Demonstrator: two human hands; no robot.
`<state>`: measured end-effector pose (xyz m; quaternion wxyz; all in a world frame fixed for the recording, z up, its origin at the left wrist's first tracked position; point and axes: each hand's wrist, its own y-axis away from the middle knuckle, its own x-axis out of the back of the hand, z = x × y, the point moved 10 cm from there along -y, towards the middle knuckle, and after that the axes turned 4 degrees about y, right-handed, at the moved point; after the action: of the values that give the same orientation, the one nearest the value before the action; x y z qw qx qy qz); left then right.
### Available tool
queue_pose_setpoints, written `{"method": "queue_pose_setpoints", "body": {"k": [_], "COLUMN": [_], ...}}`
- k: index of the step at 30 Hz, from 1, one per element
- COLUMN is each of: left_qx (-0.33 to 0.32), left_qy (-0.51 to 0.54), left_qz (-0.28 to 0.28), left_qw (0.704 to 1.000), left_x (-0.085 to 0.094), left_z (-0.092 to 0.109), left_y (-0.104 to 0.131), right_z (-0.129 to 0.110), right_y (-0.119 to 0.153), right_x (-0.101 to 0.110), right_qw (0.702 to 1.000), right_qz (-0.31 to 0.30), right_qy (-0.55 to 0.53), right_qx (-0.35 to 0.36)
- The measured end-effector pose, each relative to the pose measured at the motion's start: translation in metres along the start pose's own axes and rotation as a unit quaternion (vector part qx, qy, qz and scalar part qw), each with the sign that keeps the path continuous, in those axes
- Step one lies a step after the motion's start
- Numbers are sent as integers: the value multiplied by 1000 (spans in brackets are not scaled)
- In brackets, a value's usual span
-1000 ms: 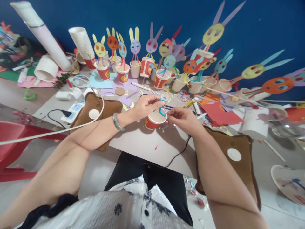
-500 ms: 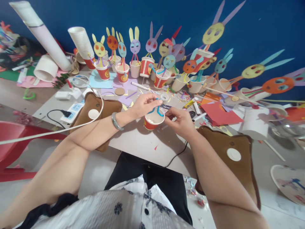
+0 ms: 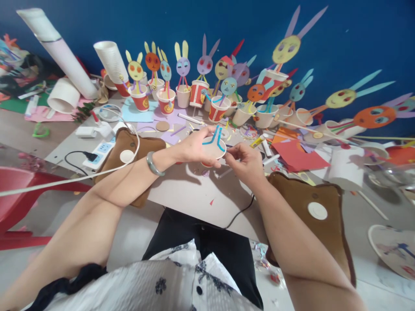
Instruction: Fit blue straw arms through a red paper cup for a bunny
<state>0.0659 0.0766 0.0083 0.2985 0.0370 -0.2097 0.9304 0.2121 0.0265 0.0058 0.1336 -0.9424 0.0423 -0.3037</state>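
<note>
My left hand (image 3: 193, 147) is wrapped round a paper cup (image 3: 213, 151), with the thumb by the far rim and the fingers under the near side. Bent blue paper strips (image 3: 219, 137) stand up out of the cup's mouth. Close to the cup's right rim, my right hand (image 3: 244, 163) is closed, thumb and fingertips together. A thin dark piece shows beside those fingertips, too small to name. Most of the cup's red outer wall is hidden by my left hand.
Paper cups with rabbit-faced figures (image 3: 205, 65) line the wall. Red paper sheets (image 3: 300, 154) and scraps lie to the right. Brown cushions (image 3: 304, 216) flank the work spot. A power strip (image 3: 102, 151) and a white cable (image 3: 138, 134) are at left.
My left hand has gone from pinching the blue strips above the cup to gripping the cup's side. The cup is raised and tilted, and the strips now show. My right hand stays beside it.
</note>
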Motion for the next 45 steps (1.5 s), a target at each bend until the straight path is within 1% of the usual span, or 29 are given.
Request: {"method": "queue_pose_setpoints", "body": {"k": [3, 7, 9, 12, 17, 20, 23, 27, 30, 32, 35, 37, 42, 45], "left_qx": [37, 77, 84, 74, 54, 54, 51, 77, 81, 77, 74, 64, 26, 12], "left_qy": [-69, -111, -105, -81, -37, -24, -25, -57, -77, -77, -63, -43, 8, 52], "left_qz": [-20, -16, -28, -47, -85, -93, -80, -37, -18, -23, -48, -49, 4, 28], "left_qw": [997, 991, 991, 993, 994, 994, 995, 995, 994, 994, 994, 996, 1000, 998], "left_x": [-3, 2, 2, 0, -6, -7, -5, -1, 0, -1, -5, -4, 11, 16], "left_z": [-3, -1, 1, 5, 12, 15, 18, 10, 6, 4, 3, 4, 9, 9], "left_y": [2, 2, 2, 0, 0, 1, 0, 0, 1, 1, 1, 1, -3, -4], "right_z": [6, 13, 16, 19, 13, 13, 17, 20, 20, 20, 22, 24, 24, 24], "right_y": [-1, -5, -7, -7, -5, -3, -5, -8, -8, -8, -8, -8, -7, -6], "right_x": [-4, -9, -10, -13, -19, -21, -19, -15, -16, -17, -17, -17, -21, -22], "right_qw": [999, 990, 984, 975, 958, 948, 947, 953, 953, 953, 957, 958, 955, 954], "right_qz": [-15, -54, -69, -102, -163, -182, -163, -117, -110, -112, -110, -108, -117, -114], "right_qy": [-39, -128, -160, -189, -230, -254, -270, -273, -275, -271, -258, -256, -262, -266], "right_qx": [-17, -33, -43, -57, -51, -54, -57, -57, -68, -73, -74, -75, -78, -83]}}
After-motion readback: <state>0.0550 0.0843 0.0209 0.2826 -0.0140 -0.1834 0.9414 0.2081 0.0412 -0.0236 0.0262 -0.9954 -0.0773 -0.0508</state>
